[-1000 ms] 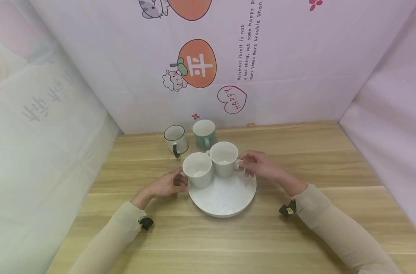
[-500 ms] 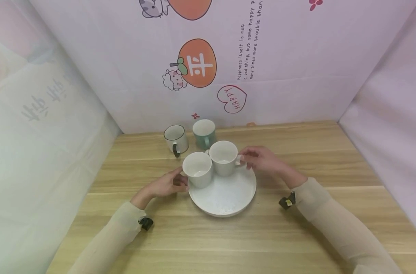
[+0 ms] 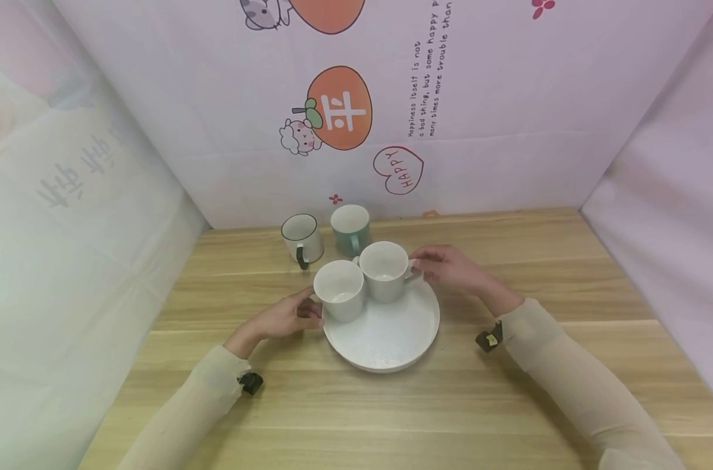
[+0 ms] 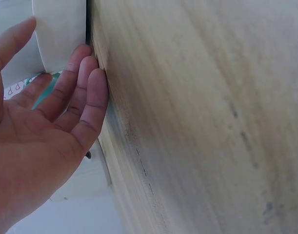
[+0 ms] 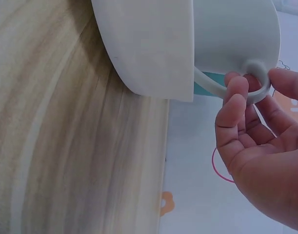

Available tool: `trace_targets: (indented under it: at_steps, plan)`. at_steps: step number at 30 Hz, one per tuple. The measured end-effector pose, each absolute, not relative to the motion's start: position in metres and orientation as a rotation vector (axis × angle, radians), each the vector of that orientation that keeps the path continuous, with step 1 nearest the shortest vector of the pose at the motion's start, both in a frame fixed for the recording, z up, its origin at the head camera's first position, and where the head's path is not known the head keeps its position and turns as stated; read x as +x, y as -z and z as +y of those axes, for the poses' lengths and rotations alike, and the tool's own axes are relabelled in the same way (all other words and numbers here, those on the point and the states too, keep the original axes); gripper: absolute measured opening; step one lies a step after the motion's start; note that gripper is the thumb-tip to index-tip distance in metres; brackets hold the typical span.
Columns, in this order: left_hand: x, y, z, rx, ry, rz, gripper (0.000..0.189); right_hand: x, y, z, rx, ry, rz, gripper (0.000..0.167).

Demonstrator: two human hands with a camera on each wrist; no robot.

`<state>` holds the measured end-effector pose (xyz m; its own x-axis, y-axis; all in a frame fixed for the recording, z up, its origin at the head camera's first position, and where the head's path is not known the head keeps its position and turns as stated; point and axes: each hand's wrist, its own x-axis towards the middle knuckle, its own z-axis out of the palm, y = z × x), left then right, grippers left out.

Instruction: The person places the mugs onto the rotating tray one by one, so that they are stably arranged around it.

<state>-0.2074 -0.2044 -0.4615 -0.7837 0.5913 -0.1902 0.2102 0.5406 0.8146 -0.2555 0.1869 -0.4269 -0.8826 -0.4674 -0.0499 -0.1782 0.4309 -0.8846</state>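
Observation:
A white round tray (image 3: 386, 346) rests on the wooden table and bears two white mugs, both upright. My right hand (image 3: 447, 269) pinches the handle (image 5: 258, 87) of the farther white mug (image 3: 384, 287), thumb on one side and fingers curled on the other. At the tray's left side is my left hand (image 3: 288, 315), its thumb and fingertips at the tray wall (image 4: 61, 34) beside the nearer white mug (image 3: 345, 303). Its fingers (image 4: 92, 92) are loosely bent and grip nothing. The nearer mug's handle points away, mostly hidden.
Behind the tray stand a white mug with black rim and handle (image 3: 309, 247) and a teal mug (image 3: 345, 243). A printed cloth (image 3: 480, 163) rises at the table's back edge. Bare wooden table (image 3: 356, 418) lies in front.
My right hand has shifted slightly away from the body, and the handle it pinches has swung back with it, turning the farther mug a little. The left hand has stayed in place.

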Motion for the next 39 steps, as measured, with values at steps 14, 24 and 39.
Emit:
trace_targets:
  at_steps: [14, 24, 39]
  plan:
    - [-0.208, 0.462, -0.203, 0.645, -1.144, 2.348, 0.073, -0.262, 0.427, 0.19, -0.602, 1.414, 2.38, 0.026]
    - [-0.207, 0.459, -0.203, 0.685, -1.142, 2.351, 0.071, -0.265, 0.43, 0.189, -0.592, 1.412, 2.397, 0.027]
    - [-0.207, 0.461, -0.203, 0.688, -1.148, 2.343, 0.071, -0.267, 0.43, 0.187, -0.571, 1.412, 2.443, 0.028]
